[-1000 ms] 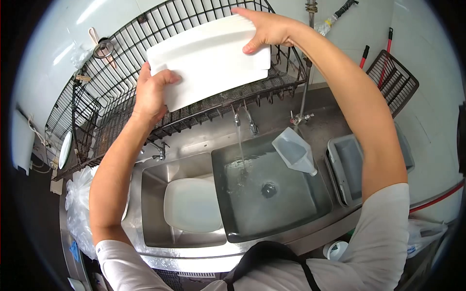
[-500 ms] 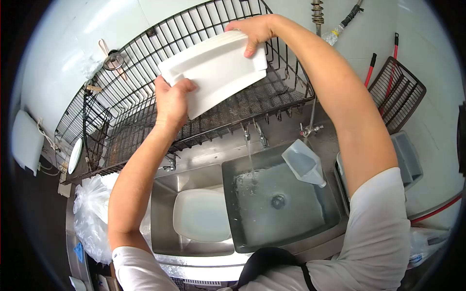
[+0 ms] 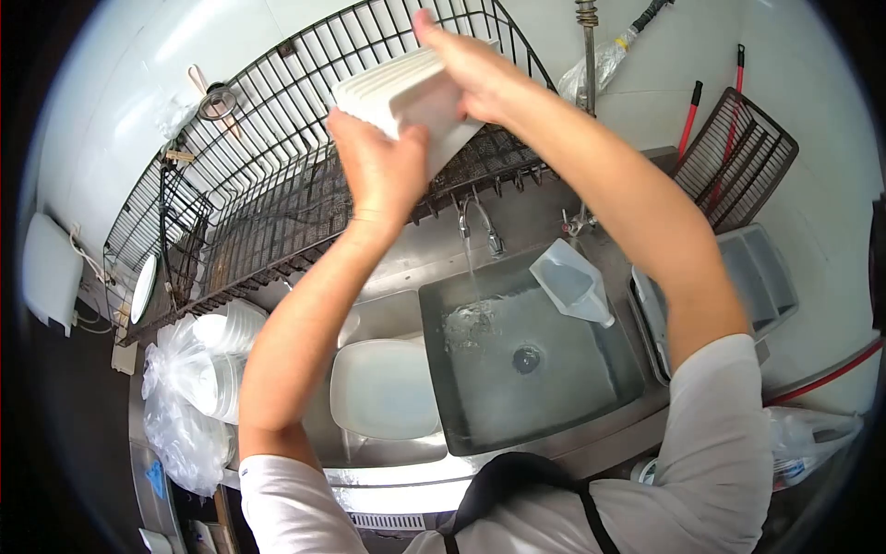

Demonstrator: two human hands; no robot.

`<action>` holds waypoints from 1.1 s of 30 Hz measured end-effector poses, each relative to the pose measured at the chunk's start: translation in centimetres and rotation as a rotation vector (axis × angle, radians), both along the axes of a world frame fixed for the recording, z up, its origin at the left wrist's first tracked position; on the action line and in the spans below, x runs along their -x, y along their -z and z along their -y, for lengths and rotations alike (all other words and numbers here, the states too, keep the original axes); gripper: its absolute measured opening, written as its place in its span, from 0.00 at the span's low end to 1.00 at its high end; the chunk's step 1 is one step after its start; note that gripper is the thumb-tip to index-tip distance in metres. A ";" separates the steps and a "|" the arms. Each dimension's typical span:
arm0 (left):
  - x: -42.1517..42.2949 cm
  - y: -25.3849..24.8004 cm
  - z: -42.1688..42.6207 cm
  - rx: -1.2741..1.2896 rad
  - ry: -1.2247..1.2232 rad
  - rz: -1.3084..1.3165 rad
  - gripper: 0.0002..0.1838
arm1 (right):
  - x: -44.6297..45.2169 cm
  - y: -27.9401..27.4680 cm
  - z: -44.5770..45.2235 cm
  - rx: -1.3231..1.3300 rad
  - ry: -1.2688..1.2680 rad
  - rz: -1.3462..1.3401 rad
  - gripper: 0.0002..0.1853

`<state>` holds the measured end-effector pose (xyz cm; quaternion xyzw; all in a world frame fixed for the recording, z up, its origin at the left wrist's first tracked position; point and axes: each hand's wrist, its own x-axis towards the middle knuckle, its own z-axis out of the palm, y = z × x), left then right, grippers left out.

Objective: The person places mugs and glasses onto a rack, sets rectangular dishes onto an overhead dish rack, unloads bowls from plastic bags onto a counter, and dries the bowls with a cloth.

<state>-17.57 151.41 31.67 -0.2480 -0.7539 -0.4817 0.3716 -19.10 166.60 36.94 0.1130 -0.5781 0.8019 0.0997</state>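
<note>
A stack of white rectangular trays [image 3: 399, 90] is held up over the black wire rack [image 3: 268, 198], tilted, its layered rims facing up and left. My left hand [image 3: 380, 164] grips the stack's left end, thumb on the front face. On the right end, my right hand [image 3: 469, 76] holds it with the thumb in front and one finger raised past the upper edge. Below, water runs from a tap [image 3: 464, 222] into the right sink basin [image 3: 498, 397], where a translucent scoop-like container [image 3: 570, 284] rests at the upper right corner.
A pale rectangular tub [image 3: 385, 388] sits in the left basin. Bagged white containers [image 3: 217, 369] stand at the left. Grey bins [image 3: 752, 277] and a dark grate [image 3: 738, 162] with red-handled tools are at the right. A small strainer [image 3: 218, 103] hangs on the rack.
The tray stack has turned and now shows its layered end more. My left hand has moved right, closer to my right hand. The bagged containers at the left are more visible.
</note>
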 end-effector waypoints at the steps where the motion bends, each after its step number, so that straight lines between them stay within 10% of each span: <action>1: -1.0 0.5 -0.5 0.021 0.007 0.014 0.37 | 0.6 -0.2 1.1 -0.210 0.209 0.033 0.46; 12: -4.0 -0.3 -2.5 0.222 0.079 0.043 0.54 | 0.2 0.6 -3.2 -0.370 0.047 -0.137 0.41; 21: -4.2 -0.3 -5.0 0.460 0.142 -0.007 0.46 | -4.3 -3.6 -3.7 -1.716 0.602 -0.045 0.21; 31: -4.7 1.9 -3.9 0.576 0.213 -0.225 0.41 | -7.1 1.1 -6.9 -1.277 0.801 -0.375 0.17; 33: -4.5 1.6 -3.9 0.572 0.265 -0.187 0.45 | -5.4 3.0 -8.1 -1.295 1.177 -0.703 0.18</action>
